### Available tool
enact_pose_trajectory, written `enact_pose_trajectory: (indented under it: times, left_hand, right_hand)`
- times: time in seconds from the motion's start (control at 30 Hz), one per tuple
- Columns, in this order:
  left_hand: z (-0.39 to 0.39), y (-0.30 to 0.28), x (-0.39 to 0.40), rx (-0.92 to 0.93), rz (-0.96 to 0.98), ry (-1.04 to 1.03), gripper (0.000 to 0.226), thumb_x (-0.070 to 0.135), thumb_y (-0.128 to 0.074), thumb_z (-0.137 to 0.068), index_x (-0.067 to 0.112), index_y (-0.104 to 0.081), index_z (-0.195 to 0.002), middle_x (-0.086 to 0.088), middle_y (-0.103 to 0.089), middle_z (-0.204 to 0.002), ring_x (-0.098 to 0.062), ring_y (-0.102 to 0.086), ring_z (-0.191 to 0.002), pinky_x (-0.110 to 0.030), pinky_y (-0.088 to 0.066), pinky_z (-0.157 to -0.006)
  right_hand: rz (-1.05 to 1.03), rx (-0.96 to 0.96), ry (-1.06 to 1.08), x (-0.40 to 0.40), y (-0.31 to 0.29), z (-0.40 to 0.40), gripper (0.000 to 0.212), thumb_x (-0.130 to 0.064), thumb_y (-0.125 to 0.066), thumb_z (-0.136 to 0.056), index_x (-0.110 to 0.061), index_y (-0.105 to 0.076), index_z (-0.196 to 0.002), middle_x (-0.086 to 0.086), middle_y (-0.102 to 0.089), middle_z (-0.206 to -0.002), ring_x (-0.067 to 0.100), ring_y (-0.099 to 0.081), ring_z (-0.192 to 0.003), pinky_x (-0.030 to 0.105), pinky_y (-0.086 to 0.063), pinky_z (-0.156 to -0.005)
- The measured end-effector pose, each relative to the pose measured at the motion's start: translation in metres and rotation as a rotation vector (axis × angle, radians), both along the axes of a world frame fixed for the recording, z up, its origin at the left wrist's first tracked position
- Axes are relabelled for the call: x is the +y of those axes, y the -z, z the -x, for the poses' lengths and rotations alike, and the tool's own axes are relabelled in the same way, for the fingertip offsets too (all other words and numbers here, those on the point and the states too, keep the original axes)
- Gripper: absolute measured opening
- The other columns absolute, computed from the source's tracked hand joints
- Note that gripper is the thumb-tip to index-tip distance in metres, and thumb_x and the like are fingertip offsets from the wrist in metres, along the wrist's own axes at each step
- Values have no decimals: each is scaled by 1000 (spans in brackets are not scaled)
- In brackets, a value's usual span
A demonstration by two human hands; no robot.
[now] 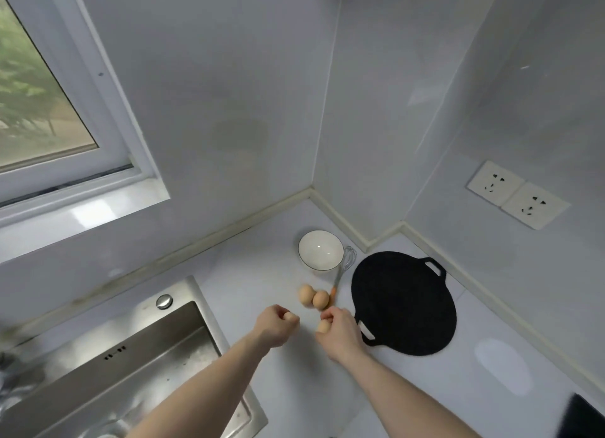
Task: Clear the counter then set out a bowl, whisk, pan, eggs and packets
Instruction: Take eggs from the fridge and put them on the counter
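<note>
A white bowl (320, 249) stands near the counter's back corner. A wire whisk (343, 267) with an orange handle tip lies just right of it. Further right, a flat black pan (404, 301) with two loop handles rests on the counter. Two brown eggs (313, 296) lie side by side in front of the bowl. My right hand (340, 334) holds a third brown egg (323, 327) just in front of those two, beside the pan's near handle. My left hand (278, 326) hovers to the left with its fingers curled; something pale shows between them, and I cannot tell what.
A steel sink (131, 365) is set into the white counter (491, 372) at the left. Walls close the corner behind the bowl, with two sockets (517, 195) on the right wall and a window (39, 110) at the left. A dark object (586, 418) peeks in at bottom right.
</note>
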State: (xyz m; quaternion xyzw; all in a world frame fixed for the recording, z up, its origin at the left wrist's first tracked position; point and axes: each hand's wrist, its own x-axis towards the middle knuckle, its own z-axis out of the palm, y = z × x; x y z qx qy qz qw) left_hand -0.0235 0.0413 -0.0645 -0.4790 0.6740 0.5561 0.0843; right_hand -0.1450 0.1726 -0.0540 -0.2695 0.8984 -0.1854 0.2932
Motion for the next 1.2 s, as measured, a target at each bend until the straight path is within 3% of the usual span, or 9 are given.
enact_pose_trajectory:
  times: [0.13,0.23,0.4,0.53,0.83,1.03,1.2]
  left_hand:
    - [17,15,-11,-49,58,8,25,35,-57,-83,16,-67,-95,2,-68,-88,-19,-64,-80,-24,-47,-64]
    - [20,20,-13,-67,100,22,27,37,-60,-85,17,-68,-101,2,-70,-97,-20,-66,-93,-26,-52,-74]
    - [23,32,-19,-84,112,36,32,45,-65,-83,20,-67,-102,4,-70,-98,-18,-66,-94,-29,-54,-82]
    - [27,38,-21,-74,116,21,35,48,-70,-81,21,-68,-103,6,-69,-96,-17,-65,-93,-26,-50,-77]
    - [30,50,-22,-24,97,-10,35,45,-74,-83,22,-67,-109,6,-69,-103,-15,-63,-95,-24,-45,-77]
    - [29,51,-20,44,78,-34,44,33,-71,-89,18,-63,-130,0,-67,-121,-19,-61,-117,-22,-43,-93]
    - [28,47,-22,63,125,-35,51,33,-73,-90,14,-59,-135,-4,-67,-124,-20,-60,-114,-18,-38,-89]
  right_hand:
    - [-13,16,43,-19,19,2,36,-32,-73,-80,-25,-56,-110,-4,-64,-118,20,-62,-110,29,-49,-84]
    - [-1,62,50,-24,25,0,29,-28,-70,-83,-25,-57,-108,-6,-64,-116,20,-63,-108,27,-42,-75]
    - [38,132,48,-32,35,-2,28,-28,-70,-84,-25,-60,-110,-7,-54,-117,18,-64,-103,28,-48,-78]
    - [73,149,57,-33,46,-4,27,-25,-70,-86,-23,-65,-112,-6,-56,-118,18,-63,-103,24,-45,-77]
    - [191,146,130,-28,60,-9,25,-21,-69,-86,-22,-68,-111,-6,-57,-110,18,-62,-100,28,-50,-82]
    - [242,116,182,-28,66,-10,27,-16,-74,-83,-19,-69,-109,-9,-54,-104,18,-63,-96,26,-49,-83]
    - [236,96,207,-28,66,-12,28,-15,-73,-83,-21,-68,-110,-11,-52,-104,16,-62,-96,25,-49,-82]
